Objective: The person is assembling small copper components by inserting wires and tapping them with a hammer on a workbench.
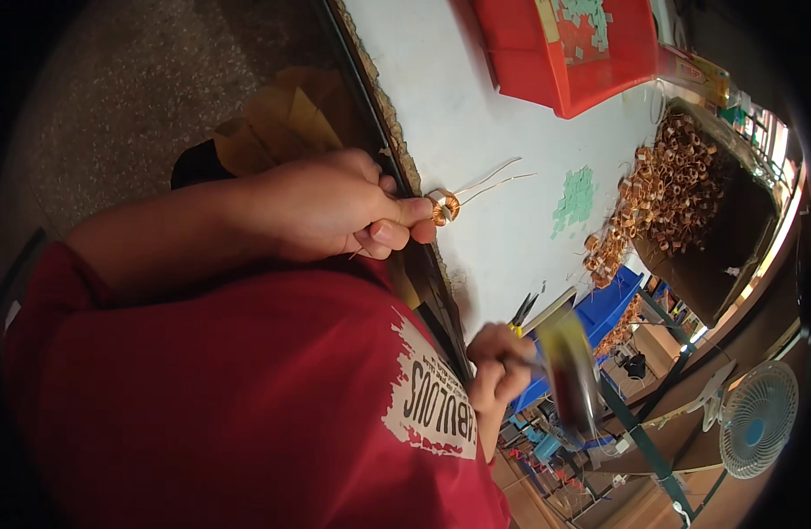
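Pinched between the thumb and fingers of my left hand (379, 212) is a toroidal coil (445, 208), a small ring wound in copper wire with a white strip across it. Its two long wire leads stretch out over the white table, and the coil is at the table's worn edge. My right hand (498, 366) is wrapped round the handle of a mallet (568, 375), held up beside the table. Motion smears the mallet's head, which looks yellow at one end and dark red at the other. Pliers (522, 313) with yellow handles lie close to my right hand.
Small pale-green squares (575, 198) are spread on the white table (485, 115). A red bin (524, 75) stands at the top. Many copper coils (674, 181) spill from a cardboard box (736, 238). A blue bin (590, 309) and a fan (758, 419) are farther off.
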Tool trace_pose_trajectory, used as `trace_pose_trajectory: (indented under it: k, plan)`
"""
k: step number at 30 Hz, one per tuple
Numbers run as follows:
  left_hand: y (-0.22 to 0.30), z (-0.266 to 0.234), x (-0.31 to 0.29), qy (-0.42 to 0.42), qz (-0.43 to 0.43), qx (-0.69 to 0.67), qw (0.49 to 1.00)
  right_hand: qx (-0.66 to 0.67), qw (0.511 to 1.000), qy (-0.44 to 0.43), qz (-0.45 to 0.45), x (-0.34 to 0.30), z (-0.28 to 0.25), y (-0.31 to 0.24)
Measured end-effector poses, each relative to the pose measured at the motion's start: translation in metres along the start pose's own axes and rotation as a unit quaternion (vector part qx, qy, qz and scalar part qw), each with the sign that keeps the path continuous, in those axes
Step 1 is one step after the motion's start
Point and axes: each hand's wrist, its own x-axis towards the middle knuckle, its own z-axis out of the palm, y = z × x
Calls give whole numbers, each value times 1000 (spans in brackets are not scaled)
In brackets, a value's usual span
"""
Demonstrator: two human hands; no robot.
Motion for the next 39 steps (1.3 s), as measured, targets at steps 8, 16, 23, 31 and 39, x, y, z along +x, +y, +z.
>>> trace_pose_trajectory:
  k: [8,16,23,31,39]
  plan:
    - [3,1,-2,2,12,-27,1000,-445,890,-95,-36,37,31,-44]
    - [5,6,-4,24,0,4,1000,-326,942,33,-74,17,24,-36]
    - [4,2,-1,9,-14,85,996,-348,932,-38,-98,36,38,-35]
    - [10,9,-6,41,-25,80,996,-578,807,-90,-85,46,39,-34]
    - [-1,-3,2,-18,13,-9,1000,-616,781,-74,-65,42,48,-43]
